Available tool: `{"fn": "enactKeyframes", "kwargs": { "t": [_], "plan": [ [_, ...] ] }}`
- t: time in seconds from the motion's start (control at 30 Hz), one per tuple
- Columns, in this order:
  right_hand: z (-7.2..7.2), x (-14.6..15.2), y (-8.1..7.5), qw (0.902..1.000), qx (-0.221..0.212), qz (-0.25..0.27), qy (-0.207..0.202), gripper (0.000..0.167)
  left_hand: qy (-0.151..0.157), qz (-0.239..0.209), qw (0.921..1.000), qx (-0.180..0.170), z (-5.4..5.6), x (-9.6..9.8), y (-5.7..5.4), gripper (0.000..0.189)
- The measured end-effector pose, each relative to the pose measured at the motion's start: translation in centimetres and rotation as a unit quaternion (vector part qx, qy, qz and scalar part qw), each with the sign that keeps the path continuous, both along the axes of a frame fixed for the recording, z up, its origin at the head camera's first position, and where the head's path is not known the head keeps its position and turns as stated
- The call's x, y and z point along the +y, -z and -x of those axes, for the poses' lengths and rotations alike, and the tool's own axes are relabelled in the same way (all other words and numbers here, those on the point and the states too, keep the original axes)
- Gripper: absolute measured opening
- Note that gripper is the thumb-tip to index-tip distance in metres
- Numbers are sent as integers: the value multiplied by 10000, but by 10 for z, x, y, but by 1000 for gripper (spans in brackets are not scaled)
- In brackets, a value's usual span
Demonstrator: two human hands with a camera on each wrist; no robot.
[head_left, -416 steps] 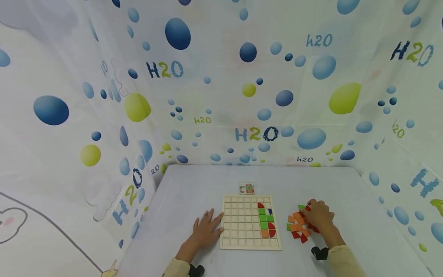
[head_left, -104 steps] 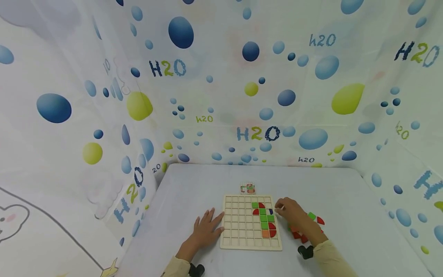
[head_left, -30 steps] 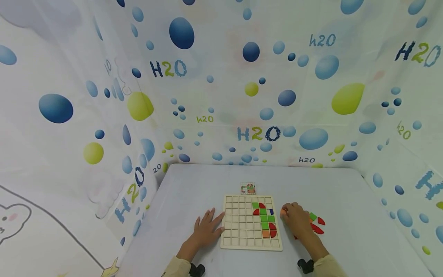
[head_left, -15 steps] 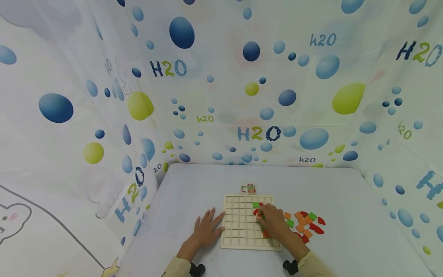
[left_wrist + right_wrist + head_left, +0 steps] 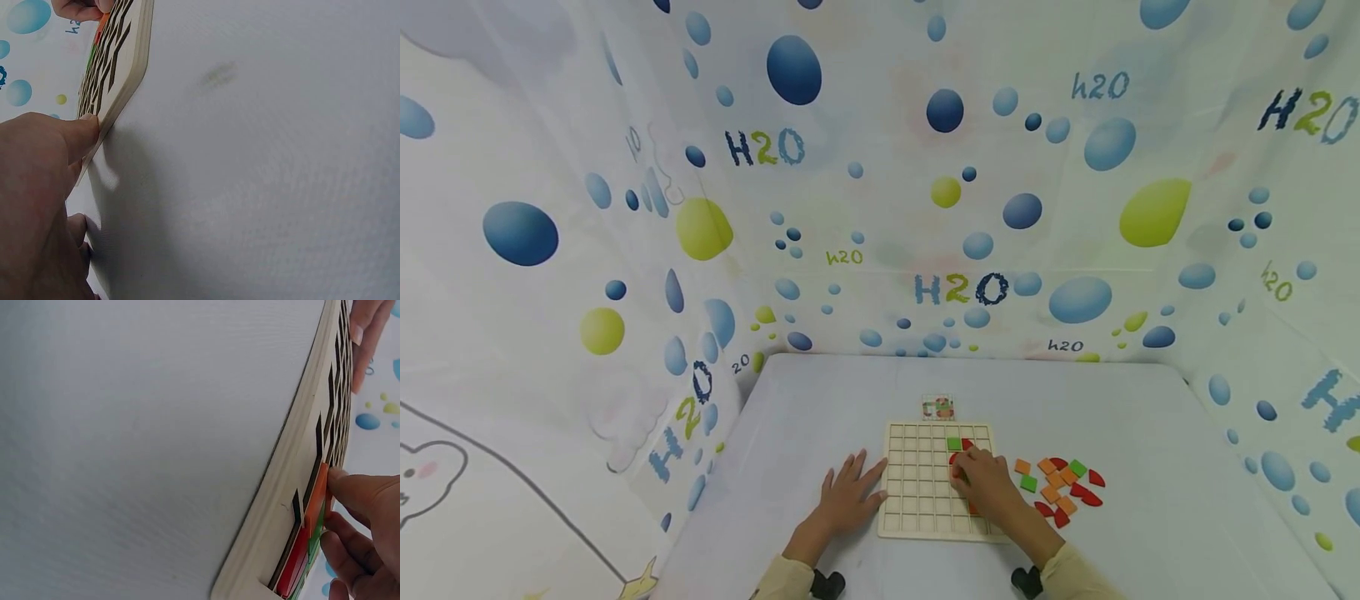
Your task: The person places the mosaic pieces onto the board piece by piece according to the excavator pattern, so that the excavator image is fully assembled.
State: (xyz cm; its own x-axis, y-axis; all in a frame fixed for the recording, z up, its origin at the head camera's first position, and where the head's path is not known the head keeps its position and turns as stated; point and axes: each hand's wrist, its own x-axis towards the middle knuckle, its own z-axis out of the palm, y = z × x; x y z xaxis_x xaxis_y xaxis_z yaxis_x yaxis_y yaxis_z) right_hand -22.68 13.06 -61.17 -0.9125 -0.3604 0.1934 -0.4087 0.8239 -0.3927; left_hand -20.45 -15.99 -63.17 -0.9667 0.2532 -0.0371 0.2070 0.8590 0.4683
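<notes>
A wooden grid board (image 5: 917, 500) lies on the table. My left hand (image 5: 848, 496) rests at its left edge with fingers spread; in the left wrist view the thumb (image 5: 81, 139) touches the rim. Over the board's right half, my right hand (image 5: 988, 483) has thumb and fingertips bent together at a cell. The right wrist view shows an orange tile (image 5: 329, 503) pinched there, mostly hidden. Beside the hand, a green square tile (image 5: 953, 444) and a red quarter-round tile (image 5: 967, 444) sit in cells. The hand covers most other placed tiles.
Loose orange, green and red tiles (image 5: 1055, 481) lie scattered right of the board. A small patterned card (image 5: 937, 407) lies just beyond the board's far edge. The white table (image 5: 820, 400) meets printed curtains (image 5: 880, 208) at the back and sides.
Over the longer span, a green square and a red piece were added to the board. My right hand brought an orange tile leftward from the pile onto the board. My left hand stayed put.
</notes>
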Motion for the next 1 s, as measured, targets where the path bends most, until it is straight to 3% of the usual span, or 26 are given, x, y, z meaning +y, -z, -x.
{"fn": "enactKeyframes", "kwargs": {
  "t": [0.3, 0.57, 1.0],
  "plan": [
    [-1, 0, -1, 9998, 218, -44, -15, 22, -18, 173, 9997, -155, -1, 1, -8, 59],
    [2, 2, 1, 9984, 525, -162, -147, 18, 28, -98, 9998, -159, -3, 1, -11, 59],
    [6, 4, -1, 9995, 238, -43, -219, 15, 48, -76, 9999, -84, -4, 2, -11, 59]
  ]
}}
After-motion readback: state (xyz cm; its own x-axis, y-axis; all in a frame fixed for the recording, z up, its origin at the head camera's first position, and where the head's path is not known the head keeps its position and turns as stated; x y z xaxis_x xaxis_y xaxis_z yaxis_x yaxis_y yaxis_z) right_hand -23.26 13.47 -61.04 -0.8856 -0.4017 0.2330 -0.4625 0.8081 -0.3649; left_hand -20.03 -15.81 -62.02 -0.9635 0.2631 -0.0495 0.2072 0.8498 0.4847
